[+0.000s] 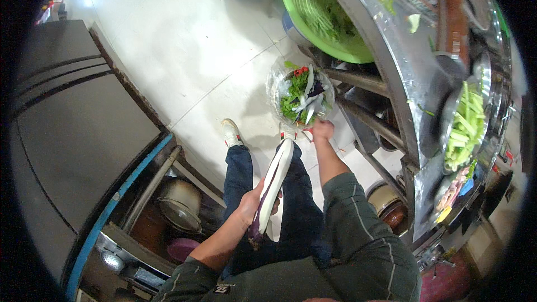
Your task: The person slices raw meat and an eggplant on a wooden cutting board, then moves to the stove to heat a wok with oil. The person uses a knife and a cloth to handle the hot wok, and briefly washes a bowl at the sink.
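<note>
My left hand [251,201] is wrapped around a long eggplant [275,184], held tilted in front of my legs. Wide strips of its purple skin are gone, baring white flesh; skin remains in a narrow stripe and near the stem end. My right hand [324,129] is beside the near rim of a waste bin [272,88] lined with clear plastic. Its fingers are curled around what looks like a small red-and-white tool [308,133], blurred and partly hidden. Inside the bin lie eggplant peelings [312,102], green leaves [289,107] and a red scrap [300,71].
A green plastic colander [293,12] stands beyond the bin. On my right runs a metal counter [388,50] with a plate of cut green vegetable [465,128]. At left are a grey cabinet [84,121] and a low shelf with a pot [180,203]. My shoes [230,132] rest on white tiles.
</note>
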Demonstrator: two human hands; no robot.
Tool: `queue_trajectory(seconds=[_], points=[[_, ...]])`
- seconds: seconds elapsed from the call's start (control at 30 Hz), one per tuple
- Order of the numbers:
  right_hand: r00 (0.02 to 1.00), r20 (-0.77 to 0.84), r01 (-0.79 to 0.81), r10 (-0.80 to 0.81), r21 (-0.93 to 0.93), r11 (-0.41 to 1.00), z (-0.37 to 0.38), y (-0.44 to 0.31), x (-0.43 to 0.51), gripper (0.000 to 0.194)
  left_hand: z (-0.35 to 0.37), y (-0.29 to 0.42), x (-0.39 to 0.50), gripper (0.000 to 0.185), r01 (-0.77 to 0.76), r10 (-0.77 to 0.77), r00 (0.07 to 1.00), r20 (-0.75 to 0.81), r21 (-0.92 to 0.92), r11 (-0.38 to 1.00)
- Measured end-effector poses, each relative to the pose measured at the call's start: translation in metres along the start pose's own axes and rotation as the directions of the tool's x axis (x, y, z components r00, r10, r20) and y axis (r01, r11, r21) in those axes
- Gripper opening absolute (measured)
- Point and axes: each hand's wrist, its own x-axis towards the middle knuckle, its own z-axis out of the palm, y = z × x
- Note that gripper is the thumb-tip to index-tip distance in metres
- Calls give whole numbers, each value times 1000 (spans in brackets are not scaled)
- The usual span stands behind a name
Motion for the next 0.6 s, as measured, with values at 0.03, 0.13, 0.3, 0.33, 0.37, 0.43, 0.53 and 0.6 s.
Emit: queue_trajectory(seconds=[0.03,0.13,0.3,0.33,0.37,0.43,0.53,0.6], points=[[997,-40,64,-67,-77,995,-8,8,6,44,-3,1,-13,58,-68,66,993,102,16,998],[983,-29,173,-182,-188,967,-74,5,-8,46,-6,4,-53,65,-71,86,974,208,-77,994],[901,-133,429,-412,407,807,-289,-95,-134,22,23,36,-156,69,-391,210,867,452,357,848],[877,-120,467,-465,436,769,-337,-114,-164,22,34,43,-181,71,-437,269,881,390,447,781],[746,-282,666,-604,332,668,-378,-136,-184,22,45,52,-205,74,-506,348,858,377,506,699],[515,-483,854,-708,220,471,-446,-174,-201,23,71,83,-249,81,-548,273,816,510,529,649],[400,-599,878,-694,33,477,-488,-223,-188,25,109,116,-300,76,-736,360,669,651,512,443],[385,-594,853,-706,-62,518,-482,-253,-155,19,139,144,-321,73,-815,375,578,725,492,306]])
